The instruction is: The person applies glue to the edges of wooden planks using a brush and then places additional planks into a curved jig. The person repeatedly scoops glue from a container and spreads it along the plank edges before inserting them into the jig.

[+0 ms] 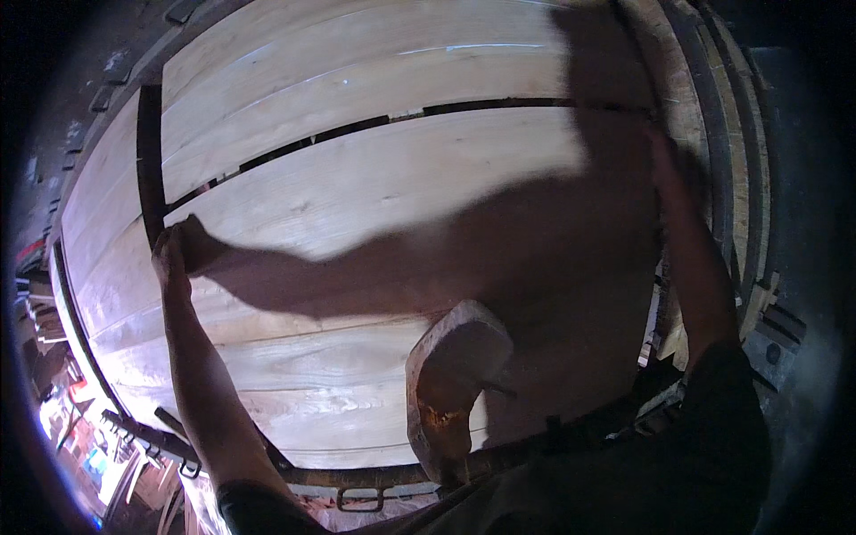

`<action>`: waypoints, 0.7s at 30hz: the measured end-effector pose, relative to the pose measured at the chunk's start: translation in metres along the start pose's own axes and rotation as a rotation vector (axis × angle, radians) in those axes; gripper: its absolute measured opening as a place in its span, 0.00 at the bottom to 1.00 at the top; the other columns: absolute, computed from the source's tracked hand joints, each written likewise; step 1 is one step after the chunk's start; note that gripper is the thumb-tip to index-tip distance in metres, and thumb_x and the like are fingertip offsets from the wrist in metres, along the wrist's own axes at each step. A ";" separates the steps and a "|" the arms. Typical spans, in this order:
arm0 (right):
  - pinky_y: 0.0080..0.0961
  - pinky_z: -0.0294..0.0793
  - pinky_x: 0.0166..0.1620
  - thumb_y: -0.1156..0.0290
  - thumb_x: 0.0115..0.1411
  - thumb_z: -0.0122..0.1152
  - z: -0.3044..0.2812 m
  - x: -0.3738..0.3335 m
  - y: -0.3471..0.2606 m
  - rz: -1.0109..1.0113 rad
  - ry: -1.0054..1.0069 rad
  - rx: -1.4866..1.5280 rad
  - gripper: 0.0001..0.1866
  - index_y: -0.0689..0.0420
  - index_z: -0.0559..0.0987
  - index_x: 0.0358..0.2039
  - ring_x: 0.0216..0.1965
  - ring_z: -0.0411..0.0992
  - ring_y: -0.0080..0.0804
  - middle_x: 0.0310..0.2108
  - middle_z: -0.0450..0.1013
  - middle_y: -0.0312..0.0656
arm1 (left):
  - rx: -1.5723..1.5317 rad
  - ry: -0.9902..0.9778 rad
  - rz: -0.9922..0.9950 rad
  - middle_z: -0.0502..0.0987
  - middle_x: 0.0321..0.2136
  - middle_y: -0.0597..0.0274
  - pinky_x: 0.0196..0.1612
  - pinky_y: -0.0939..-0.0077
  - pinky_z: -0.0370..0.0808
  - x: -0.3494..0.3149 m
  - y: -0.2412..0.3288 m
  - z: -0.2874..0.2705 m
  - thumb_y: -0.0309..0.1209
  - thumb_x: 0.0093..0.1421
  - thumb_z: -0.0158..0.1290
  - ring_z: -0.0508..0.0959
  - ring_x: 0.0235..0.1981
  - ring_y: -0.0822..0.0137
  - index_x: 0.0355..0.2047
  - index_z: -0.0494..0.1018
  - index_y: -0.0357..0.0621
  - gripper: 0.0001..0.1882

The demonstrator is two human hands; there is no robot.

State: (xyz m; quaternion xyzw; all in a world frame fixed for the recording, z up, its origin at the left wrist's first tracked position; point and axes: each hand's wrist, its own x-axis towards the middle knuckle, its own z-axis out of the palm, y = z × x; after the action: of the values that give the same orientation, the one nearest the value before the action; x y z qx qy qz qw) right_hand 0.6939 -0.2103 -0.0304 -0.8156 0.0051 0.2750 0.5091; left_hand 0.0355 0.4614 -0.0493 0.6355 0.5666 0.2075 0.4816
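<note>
A wide, pale wooden panel (374,192) of joined boards lies before me, much of it under the shadow of my arms. My left hand (169,254) is at its left edge near the far corner, fingers closed around the edge. Across from it, my right hand (662,159) holds the right edge; that hand is dark with shadow and its fingertips are hidden. A thick wooden block (459,343) with a rough brown side stands over the panel's near part, close to my body. A short dark rod (497,390) sticks out beside the block.
Beyond a dark gap lies another pale panel (357,67). A dark metal bar (150,160) runs along the left, and a rusty rail (348,477) along the near side. Stacked boards (740,152) stand at the right. Wood scraps (134,477) lie at the lower left.
</note>
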 end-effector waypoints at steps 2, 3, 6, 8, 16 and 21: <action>0.33 0.62 0.61 0.55 0.65 0.50 -0.001 0.007 0.009 0.024 -0.047 0.037 0.29 0.62 0.68 0.61 0.58 0.65 0.39 0.58 0.68 0.46 | -0.056 -0.033 0.031 0.77 0.38 0.63 0.43 0.74 0.70 0.002 -0.005 -0.025 0.40 0.60 0.56 0.73 0.38 0.71 0.44 0.77 0.43 0.17; 0.35 0.64 0.60 0.54 0.65 0.50 -0.022 0.016 0.018 0.013 -0.060 0.074 0.29 0.61 0.69 0.60 0.57 0.66 0.40 0.57 0.69 0.46 | -0.015 0.018 0.033 0.77 0.36 0.64 0.41 0.73 0.70 0.004 0.008 -0.011 0.41 0.60 0.57 0.73 0.37 0.71 0.42 0.79 0.44 0.16; 0.43 0.71 0.54 0.49 0.66 0.49 -0.066 0.034 0.027 0.137 0.120 0.130 0.29 0.59 0.72 0.57 0.55 0.68 0.43 0.56 0.69 0.46 | -0.133 0.187 -0.062 0.76 0.30 0.66 0.38 0.74 0.70 0.008 0.036 0.008 0.44 0.60 0.58 0.73 0.34 0.72 0.38 0.78 0.41 0.17; 0.39 0.71 0.53 0.56 0.66 0.51 -0.046 0.025 0.004 0.114 0.199 0.254 0.26 0.60 0.71 0.58 0.52 0.70 0.40 0.53 0.71 0.46 | -0.171 0.234 -0.083 0.76 0.28 0.67 0.35 0.75 0.69 -0.036 0.076 -0.001 0.43 0.61 0.56 0.73 0.31 0.72 0.35 0.78 0.42 0.15; 0.38 0.72 0.54 0.60 0.66 0.52 -0.088 -0.035 0.001 -0.175 0.112 0.482 0.24 0.60 0.69 0.58 0.54 0.70 0.41 0.55 0.70 0.46 | -0.660 0.257 0.083 0.73 0.26 0.62 0.33 0.72 0.69 -0.102 0.098 -0.053 0.46 0.67 0.45 0.72 0.28 0.67 0.34 0.75 0.40 0.21; 0.38 0.73 0.52 0.61 0.64 0.55 -0.046 -0.128 -0.037 -0.278 0.189 0.691 0.24 0.58 0.71 0.57 0.50 0.72 0.40 0.48 0.75 0.43 | -1.262 0.134 0.354 0.75 0.25 0.49 0.45 0.45 0.67 -0.169 0.044 -0.104 0.58 0.64 0.37 0.72 0.35 0.45 0.33 0.75 0.37 0.33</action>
State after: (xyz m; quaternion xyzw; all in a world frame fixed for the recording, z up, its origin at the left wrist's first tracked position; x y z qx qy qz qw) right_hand 0.6164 -0.2653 0.0737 -0.6105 0.0339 0.1089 0.7837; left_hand -0.0714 0.3497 0.0824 0.3003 0.2519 0.6150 0.6842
